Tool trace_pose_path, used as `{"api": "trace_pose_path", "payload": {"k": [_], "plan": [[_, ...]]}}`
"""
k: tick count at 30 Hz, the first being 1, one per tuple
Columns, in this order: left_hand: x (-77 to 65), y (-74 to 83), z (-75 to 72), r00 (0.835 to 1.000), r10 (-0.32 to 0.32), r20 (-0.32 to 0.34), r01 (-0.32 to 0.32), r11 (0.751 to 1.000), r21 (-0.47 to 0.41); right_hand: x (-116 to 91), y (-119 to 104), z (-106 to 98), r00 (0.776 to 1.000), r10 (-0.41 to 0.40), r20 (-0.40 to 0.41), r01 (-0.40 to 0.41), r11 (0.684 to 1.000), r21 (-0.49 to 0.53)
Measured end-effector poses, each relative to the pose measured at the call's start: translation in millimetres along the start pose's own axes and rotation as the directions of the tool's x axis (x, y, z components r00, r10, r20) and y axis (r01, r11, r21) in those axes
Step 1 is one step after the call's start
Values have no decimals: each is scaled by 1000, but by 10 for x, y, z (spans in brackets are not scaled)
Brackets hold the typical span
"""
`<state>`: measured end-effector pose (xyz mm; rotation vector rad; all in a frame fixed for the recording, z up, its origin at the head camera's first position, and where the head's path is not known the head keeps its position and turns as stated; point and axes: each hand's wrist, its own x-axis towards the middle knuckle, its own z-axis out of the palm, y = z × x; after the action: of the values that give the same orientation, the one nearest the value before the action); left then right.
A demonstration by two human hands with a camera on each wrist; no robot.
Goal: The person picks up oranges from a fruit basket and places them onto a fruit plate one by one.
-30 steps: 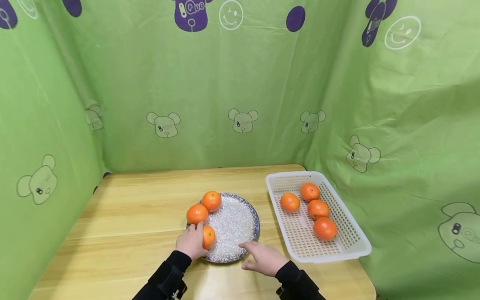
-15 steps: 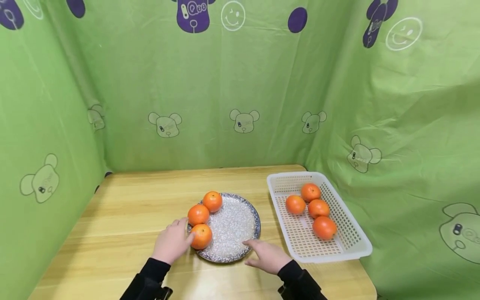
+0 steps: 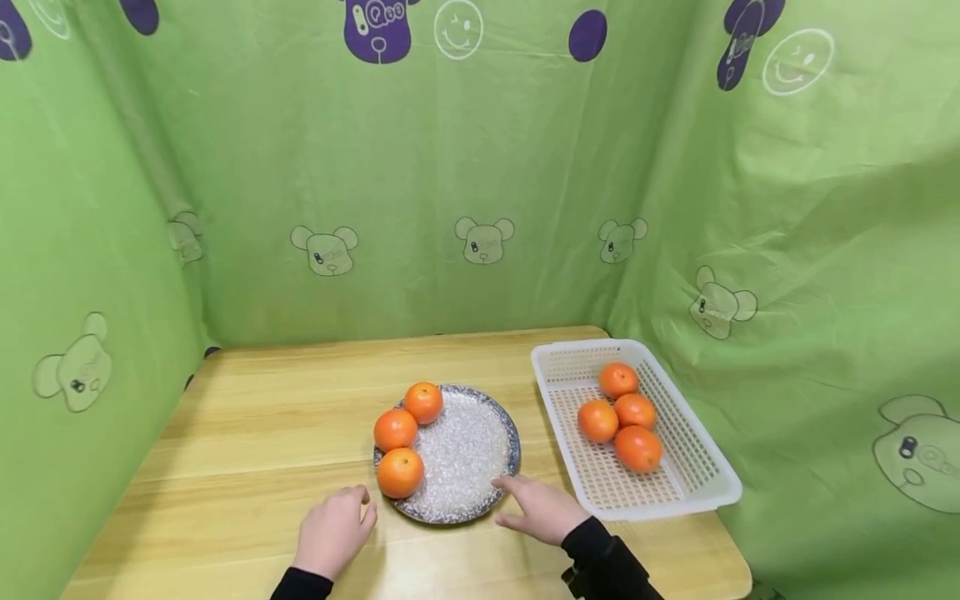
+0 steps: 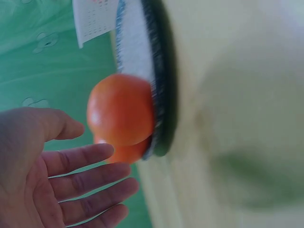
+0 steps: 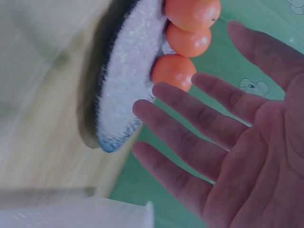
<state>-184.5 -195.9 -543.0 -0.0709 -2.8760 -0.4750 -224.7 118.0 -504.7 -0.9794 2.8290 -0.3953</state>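
On the table (image 3: 255, 417), the front orange fruit (image 3: 401, 472) sits at eight o'clock on the plate (image 3: 467, 454), two o'clock from the nearer left grip (image 3: 333, 529), loosely spread, the right grip (image 3: 546, 508) spread too.

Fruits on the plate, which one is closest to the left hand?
The front fruit, lowest in the head view. The middle fruit and back fruit sit farther from the left hand.

Left hand (image 4: 33, 175), fingers extended, near two orange fruits (image 4: 121, 111) on speckled plate (image 4: 135, 45); white basket (image 4: 97, 21), green cloth (image 4: 61, 78), table (image 4: 209, 85) around.
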Motion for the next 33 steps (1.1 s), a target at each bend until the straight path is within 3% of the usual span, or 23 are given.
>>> {"api": "trace_pose_path", "payload": {"k": [3,7,11,14,17,20,24,26,27,28,30,33], "plan": [[-19,-14,14,999,-28,40,28,1000,-10,18,-21,-191,999,-34,-12,33,997,-68],[-21,-45,-4,995,-67,70,68,997,-25,63,28,-603,998,-65,-9,64,991,-115],[1,-80,-9,993,-93,70,96,995,-38,294,282,-1038,1000,11,-8,-12,988,-155],[12,-99,-13,994,-96,60,98,994,-42,616,645,-1173,993,118,7,-115,976,-183],[9,-108,-22,993,-95,68,98,994,-52,931,1099,-1076,973,229,41,-218,958,-185],[-4,-113,-40,990,-98,104,105,993,-60,1156,1633,-787,951,304,58,-293,944,-154],[-25,-134,-59,983,-116,144,127,990,-69,1168,2142,-444,918,390,77,-378,916,-136],[-34,-148,-56,980,-128,150,140,988,-72,1057,2105,-429,877,469,102,-457,881,-122],[-39,-155,-49,979,-132,153,145,987,-72,981,2034,-453,840,525,137,-523,851,-54],[-45,-160,-41,978,-133,160,146,987,-71,928,1989,-449,821,553,140,-552,832,-46],[-55,-171,-18,975,-138,175,152,986,-68,829,1860,-476,808,577,122,-573,817,-66],[-59,-179,11,973,-131,191,145,988,-59,775,1984,-354,849,522,83,-511,851,-121]]}}
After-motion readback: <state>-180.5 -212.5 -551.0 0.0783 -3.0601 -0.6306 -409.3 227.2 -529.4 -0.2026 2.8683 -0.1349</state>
